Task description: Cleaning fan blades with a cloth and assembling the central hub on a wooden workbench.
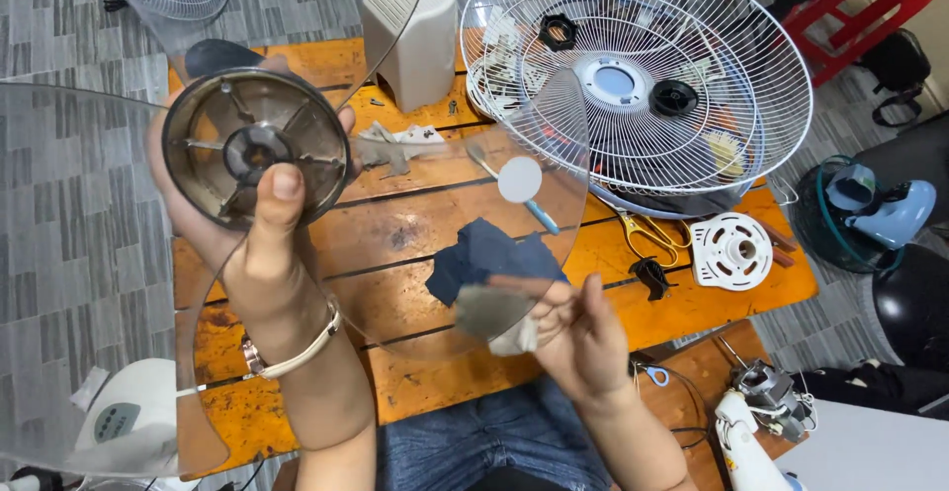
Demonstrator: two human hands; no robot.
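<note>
The clear fan blade is held up over the orange wooden table, its dark round hub at about ten o'clock in the view. The left hand wraps the hub from behind and below, fingers curled round its rim and the thumb pressed flat on its face. At five o'clock from the hub, the right hand has its fingers closed on a grey cloth, pressed against one clear blade. Seen through that blade, a dark blue rag lies on the table. At one o'clock sits a white wire fan guard, with a white motor cover at twelve. Yellow-handled scissors lie at three o'clock, just beside a white round plastic part.
</note>
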